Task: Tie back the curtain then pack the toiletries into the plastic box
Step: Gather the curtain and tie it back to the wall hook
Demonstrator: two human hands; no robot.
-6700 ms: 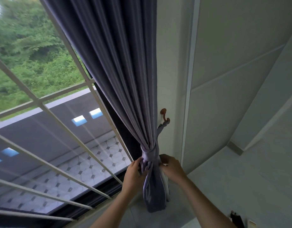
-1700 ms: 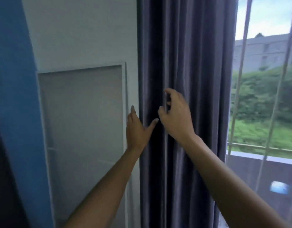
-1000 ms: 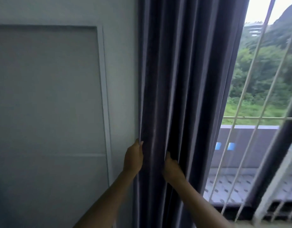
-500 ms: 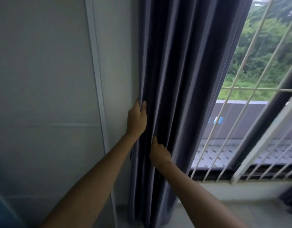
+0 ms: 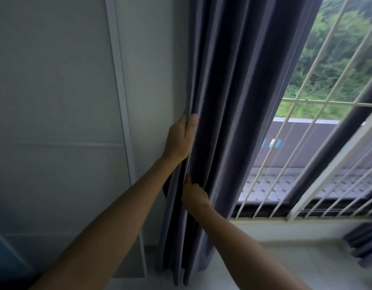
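1. Grey curtain point(image 5: 233, 101): hanging in loose vertical folds down the middle of the view, between the pale wall point(image 5: 155, 59) on the left and the window point(image 5: 317, 122) on the right, lower hem reaching close to the floor point(image 5: 285, 268).
2. Left hand point(image 5: 179, 139): raised against the curtain's left edge, beside the wall, thumb laid on the front of the fabric and the other fingers tucked behind it, so clamped on the edge fold.
3. Right hand point(image 5: 193, 194): lower down and just right of the left forearm, fingers curled into the folds and seemingly pinching a pleat, though the fabric hides the fingertips.
4. Both forearms: bare, reaching up from the bottom of the view toward the curtain.
5. White window bars point(image 5: 285, 160): slanting across the glass to the right of the curtain, with green trees and a grey roof outside.
6. White moulding strip point(image 5: 120, 101): running vertically down the wall panel, left of the curtain.
7. Second bunch of grey fabric point(image 5: 363, 243): at the lower right edge, blurred, resting near the floor below the window sill point(image 5: 285, 221).
8. No tie-back around the curtain at this moment; toiletries and plastic box out of view.
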